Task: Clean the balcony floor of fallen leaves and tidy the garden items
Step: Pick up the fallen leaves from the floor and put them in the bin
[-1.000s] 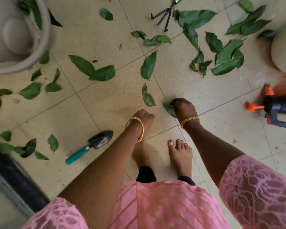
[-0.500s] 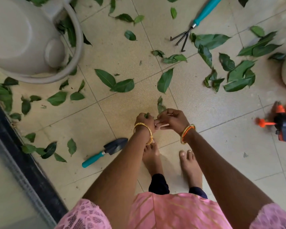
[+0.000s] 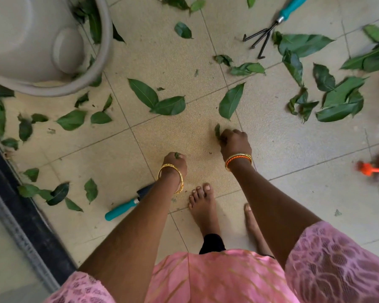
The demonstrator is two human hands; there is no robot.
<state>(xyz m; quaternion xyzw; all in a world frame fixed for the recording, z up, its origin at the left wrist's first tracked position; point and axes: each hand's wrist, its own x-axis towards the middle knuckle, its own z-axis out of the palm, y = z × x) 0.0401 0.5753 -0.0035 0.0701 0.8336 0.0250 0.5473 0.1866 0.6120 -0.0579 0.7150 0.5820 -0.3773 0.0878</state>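
Head view puts our right hand [image 3: 234, 143] low over the floor [image 3: 184, 132], fingers pinched on a small green leaf [image 3: 217, 131] that touches the tile. Our left hand [image 3: 175, 159] is a closed fist nearer our bare feet, with a scrap of leaf [image 3: 177, 155] showing between the knuckles. Just beyond the right hand lies a single large leaf [image 3: 231, 101], and a pair of leaves [image 3: 157, 100] lies further left. A teal-handled trowel [image 3: 127, 205] lies partly under our left forearm. Toward the far right a hand rake [image 3: 271, 27] lies among a thick scatter of leaves [image 3: 337, 99]. A pale round tub [image 3: 42, 42] fills the far left corner, ringed by more leaves. An orange tool [image 3: 372, 168], blurred, sits at the right edge.
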